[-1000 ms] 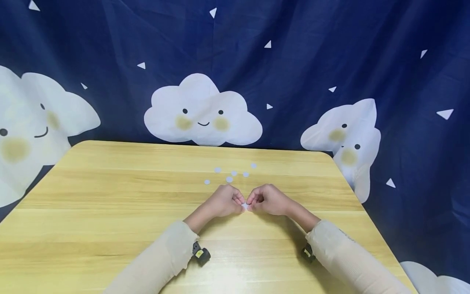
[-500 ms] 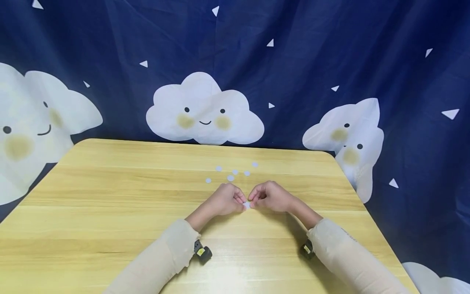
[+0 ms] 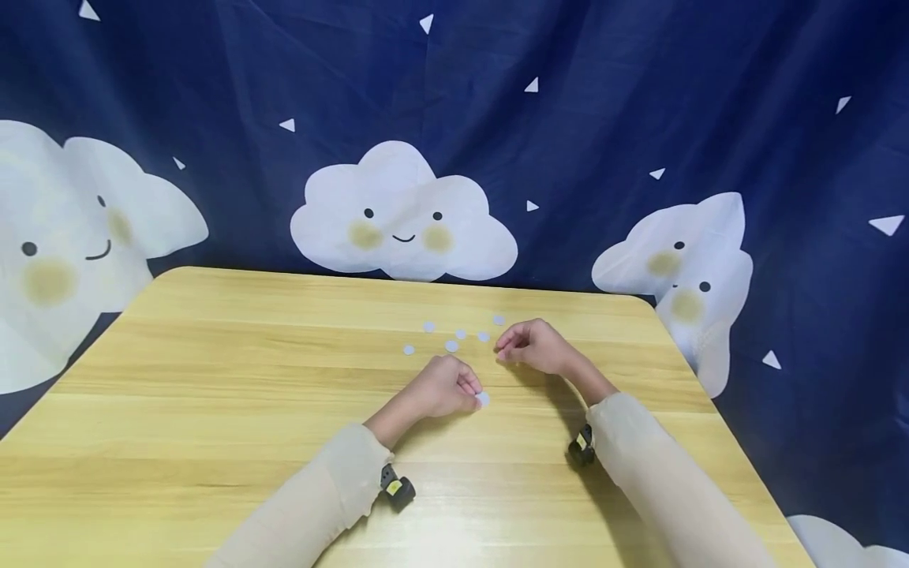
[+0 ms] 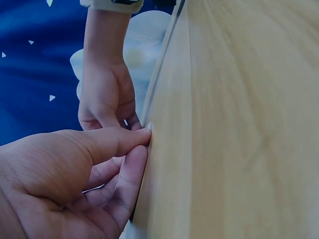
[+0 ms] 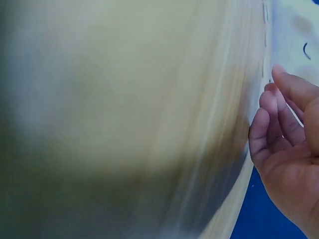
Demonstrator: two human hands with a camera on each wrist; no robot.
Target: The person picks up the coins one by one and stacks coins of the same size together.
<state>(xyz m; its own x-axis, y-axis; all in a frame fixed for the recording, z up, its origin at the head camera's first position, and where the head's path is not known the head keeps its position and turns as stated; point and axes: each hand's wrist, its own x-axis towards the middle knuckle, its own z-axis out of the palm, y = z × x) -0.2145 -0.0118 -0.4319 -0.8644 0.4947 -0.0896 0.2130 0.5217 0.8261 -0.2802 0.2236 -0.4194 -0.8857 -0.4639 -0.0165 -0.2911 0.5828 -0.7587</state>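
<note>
My left hand [image 3: 446,386] pinches a small white round disc [image 3: 484,400] between thumb and fingers, low over the wooden table [image 3: 248,410]. In the left wrist view, the thumb and index finger of that left hand [image 4: 94,169] meet at the disc's thin edge [image 4: 150,126]; whether it is one disc or several stacked I cannot tell. Farther forward and to the right is my right hand [image 3: 538,345], its fingers loosely bent, close to several loose white discs [image 3: 451,346]. Seen from the right wrist, the right hand [image 5: 286,129] has nothing visible between thumb and fingertips.
The loose discs lie scattered flat beyond the hands, the farthest disc [image 3: 499,320] towards the table's back edge. Behind the table hangs a dark blue curtain [image 3: 568,142] with white clouds. Small black cameras [image 3: 399,492] are strapped at both wrists.
My right hand has left the disc at the left hand and moved forward and right, towards the loose discs. The left hand stays in place with its disc.
</note>
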